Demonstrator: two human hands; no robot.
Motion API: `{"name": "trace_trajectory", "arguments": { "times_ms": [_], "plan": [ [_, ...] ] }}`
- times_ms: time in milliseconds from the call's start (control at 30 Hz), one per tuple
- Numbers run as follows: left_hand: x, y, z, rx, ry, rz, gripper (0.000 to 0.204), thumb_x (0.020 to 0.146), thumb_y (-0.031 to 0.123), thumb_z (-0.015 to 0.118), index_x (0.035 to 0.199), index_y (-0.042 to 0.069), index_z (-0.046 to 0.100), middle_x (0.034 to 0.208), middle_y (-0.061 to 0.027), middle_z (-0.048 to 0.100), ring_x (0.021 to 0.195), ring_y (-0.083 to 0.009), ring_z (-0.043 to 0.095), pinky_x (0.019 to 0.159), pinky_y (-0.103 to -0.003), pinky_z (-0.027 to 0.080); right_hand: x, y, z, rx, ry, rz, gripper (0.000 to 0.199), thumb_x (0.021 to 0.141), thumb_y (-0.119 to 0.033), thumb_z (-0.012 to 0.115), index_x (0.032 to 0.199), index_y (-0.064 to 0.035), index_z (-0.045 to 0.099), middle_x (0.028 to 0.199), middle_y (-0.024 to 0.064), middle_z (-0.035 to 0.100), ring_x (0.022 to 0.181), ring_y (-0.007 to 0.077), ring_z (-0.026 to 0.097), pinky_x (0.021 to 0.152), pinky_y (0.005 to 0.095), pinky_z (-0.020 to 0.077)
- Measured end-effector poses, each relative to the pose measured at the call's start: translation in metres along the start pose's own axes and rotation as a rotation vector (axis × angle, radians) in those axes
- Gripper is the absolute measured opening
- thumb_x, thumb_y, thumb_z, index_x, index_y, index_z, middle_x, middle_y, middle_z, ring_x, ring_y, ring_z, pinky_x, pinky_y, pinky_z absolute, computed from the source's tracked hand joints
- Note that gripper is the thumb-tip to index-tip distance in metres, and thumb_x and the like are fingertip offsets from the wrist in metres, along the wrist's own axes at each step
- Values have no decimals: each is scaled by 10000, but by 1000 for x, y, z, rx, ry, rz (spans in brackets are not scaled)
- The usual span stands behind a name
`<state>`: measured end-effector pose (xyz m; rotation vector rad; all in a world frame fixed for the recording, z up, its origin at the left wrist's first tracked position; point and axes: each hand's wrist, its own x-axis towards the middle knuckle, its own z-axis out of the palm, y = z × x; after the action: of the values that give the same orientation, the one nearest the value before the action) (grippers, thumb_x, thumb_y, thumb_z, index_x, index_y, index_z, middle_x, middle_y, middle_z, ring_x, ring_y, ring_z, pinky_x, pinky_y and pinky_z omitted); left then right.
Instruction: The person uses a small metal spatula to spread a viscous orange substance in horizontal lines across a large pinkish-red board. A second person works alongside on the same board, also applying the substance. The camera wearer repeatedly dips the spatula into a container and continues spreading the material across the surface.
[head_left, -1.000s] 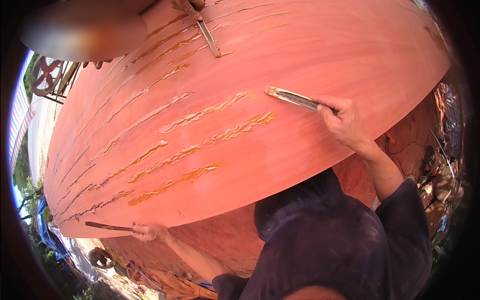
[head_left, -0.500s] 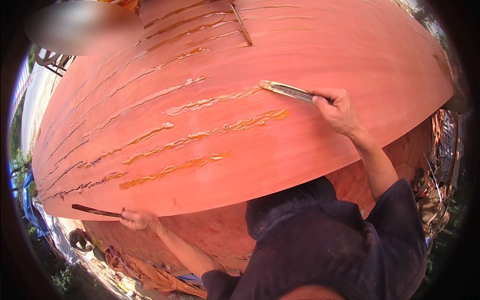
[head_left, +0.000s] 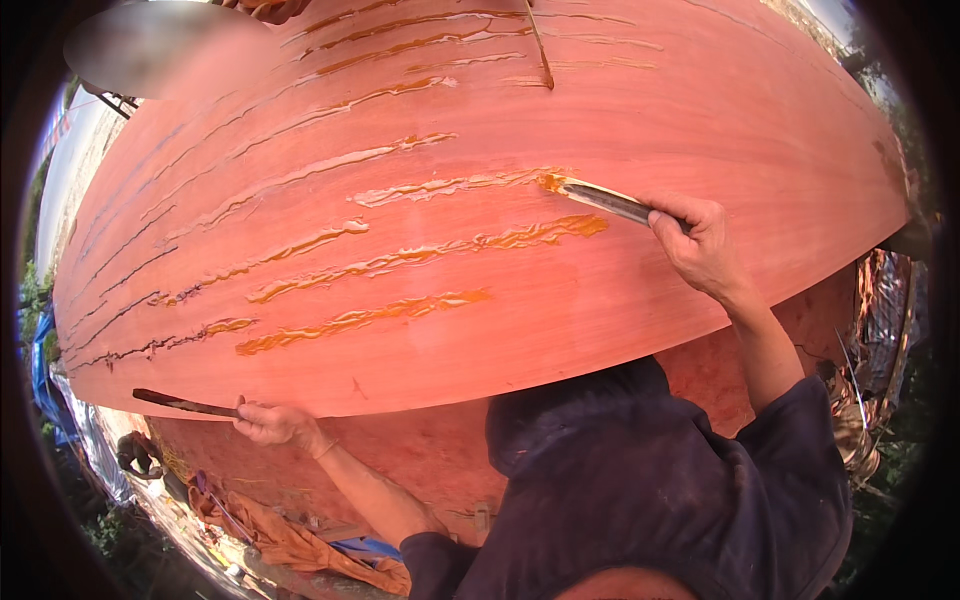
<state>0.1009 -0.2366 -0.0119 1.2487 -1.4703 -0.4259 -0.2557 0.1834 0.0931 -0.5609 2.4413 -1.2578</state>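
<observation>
Right side first: your right hand point(head_left: 693, 243) is holding the channel-shaped tool point(head_left: 612, 201), fingers wrapping closely around its rear end, right of centre. Its tip is meeting the right end of a paste streak point(head_left: 440, 187) mid-frame. A second ago the tip was sitting just right of that streak and carrying less; now an orange blob point(head_left: 553, 183) is showing on it. Your left hand point(head_left: 275, 425) is still gripping the dark strip tool point(head_left: 185, 403), lower left, fingers pinching its right end; the strip is lying along the lower edge of the curved reddish surface point(head_left: 680, 130). The whole view is shifting too, so that surface is sitting a bit higher at lower left than before.

Top centre, another slim tool point(head_left: 543, 50) is pointing down from the upper edge; the hand that was holding it a second ago is now staying out of frame.

More orange streaks are running across the surface, the thick one point(head_left: 560, 231) lying just below your right tool's tip. A blurred oval point(head_left: 170, 45) is covering part of the upper left. Your dark shirt point(head_left: 640, 480) is blocking the lower middle and right. Orange-brown cloth point(head_left: 320, 550) is bunching at lower left, and a blue sheet point(head_left: 45, 380) is hanging at the left rim.
</observation>
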Motion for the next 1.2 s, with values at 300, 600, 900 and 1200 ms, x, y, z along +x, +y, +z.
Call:
{"name": "trace_trajectory", "arguments": {
  "times_ms": [300,600,900,1200],
  "plan": [
    [-2,6,2,-6,9,-1,371,1059,304,487,1091,-31,641,834,-9,509,722,-133,444,635,-292,378,6,10,13,-47,-7,21,264,921,-76,586,1114,15,742,664,16,608,608,67,528,550,280,418],
    [-3,6,-1,-35,-13,-57,358,1062,297,484,1090,-24,642,843,4,495,715,-116,427,619,-271,364,22,-12,33,-139,-86,13,253,936,-12,582,1138,33,727,753,23,661,670,63,538,592,263,440],
    [-3,8,-1,-44,-11,-66,352,1060,297,489,1082,-20,640,820,16,484,697,-111,414,605,-267,353,30,-26,51,-165,-105,-60,266,926,-11,585,1150,30,722,761,72,685,661,84,564,597,264,458],
    [-5,10,1,-70,-2,-91,353,1061,315,494,1079,-9,634,854,8,498,734,-108,428,630,-263,363,35,-39,86,-24,-117,-247,268,920,0,583,1144,14,731,653,40,574,599,60,510,540,256,422]
  ]
}}
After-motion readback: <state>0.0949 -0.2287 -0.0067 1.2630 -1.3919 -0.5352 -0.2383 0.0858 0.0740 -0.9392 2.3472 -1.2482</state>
